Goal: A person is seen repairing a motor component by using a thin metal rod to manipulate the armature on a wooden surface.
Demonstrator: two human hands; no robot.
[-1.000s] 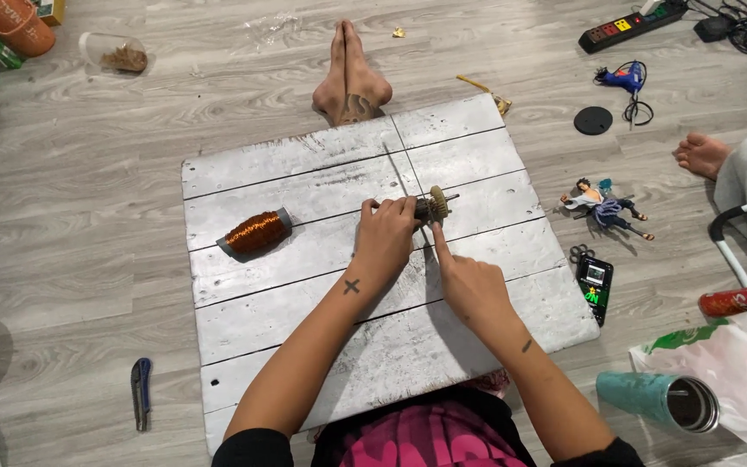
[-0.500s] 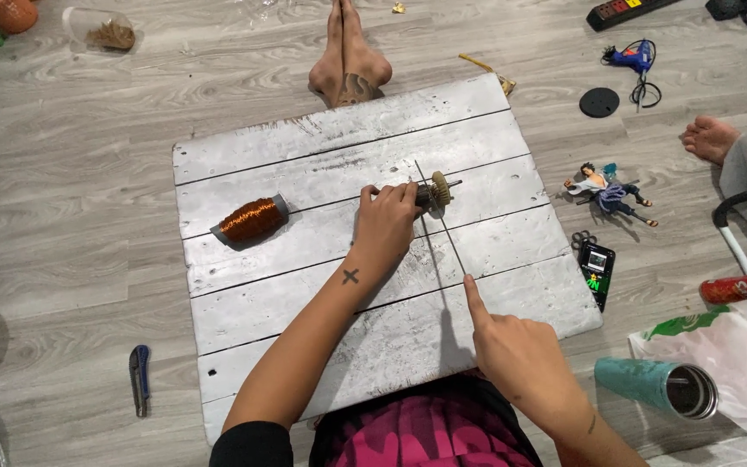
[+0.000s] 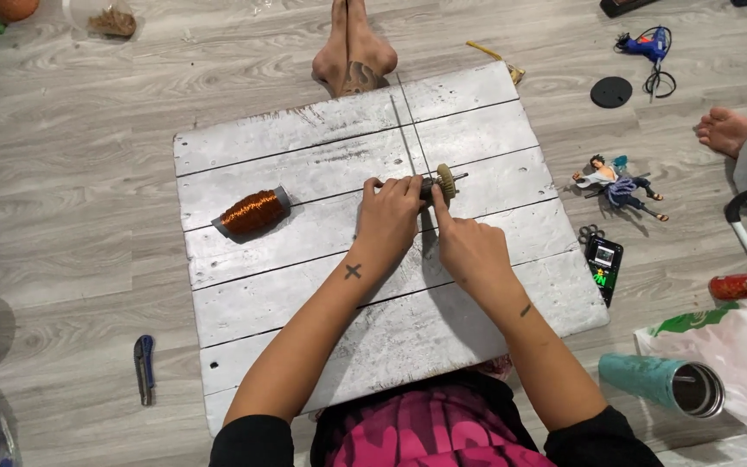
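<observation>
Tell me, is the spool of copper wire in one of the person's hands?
No, the copper wire spool lies alone on the white board, left of both hands.

One white board (image 3: pixel 304 303); one copper wire spool (image 3: pixel 252 212); one figurine (image 3: pixel 620 183); one teal tumbler (image 3: pixel 663 385); one knife (image 3: pixel 143 367).

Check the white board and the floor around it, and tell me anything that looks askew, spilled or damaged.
Nothing looks spilled or broken. The white plank board lies skewed to the floorboards, its paint worn. The copper wire spool lies on its side. A toy figure lies flat on the floor to the right.
</observation>
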